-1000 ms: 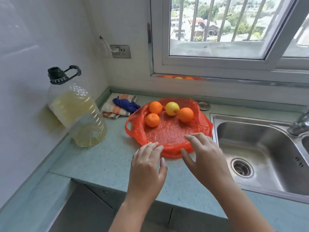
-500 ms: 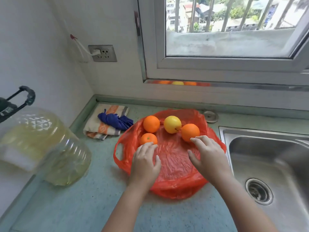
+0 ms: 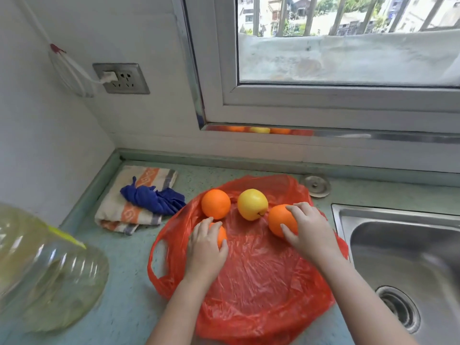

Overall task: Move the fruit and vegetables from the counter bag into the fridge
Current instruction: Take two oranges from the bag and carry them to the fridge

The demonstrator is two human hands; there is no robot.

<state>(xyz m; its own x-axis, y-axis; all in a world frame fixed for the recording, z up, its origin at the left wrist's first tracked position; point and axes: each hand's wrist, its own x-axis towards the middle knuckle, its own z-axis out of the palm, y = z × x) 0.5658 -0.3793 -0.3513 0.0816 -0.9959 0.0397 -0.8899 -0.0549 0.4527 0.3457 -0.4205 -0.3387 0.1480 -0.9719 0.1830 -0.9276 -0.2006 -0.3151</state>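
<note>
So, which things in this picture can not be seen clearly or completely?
- Small orange, head view: mostly covered by the left hand.
- Oil jug, head view: blurred, top cut off by the left edge.
- Sink, head view: cut off by the right edge.
- Fridge: nowhere in view.

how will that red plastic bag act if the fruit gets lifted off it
The red plastic bag looks thin and crinkled, so probably floppy and very light. With the left hand and right hand removing oranges, it may shift or cling. The round yellow fruit could roll.
</note>
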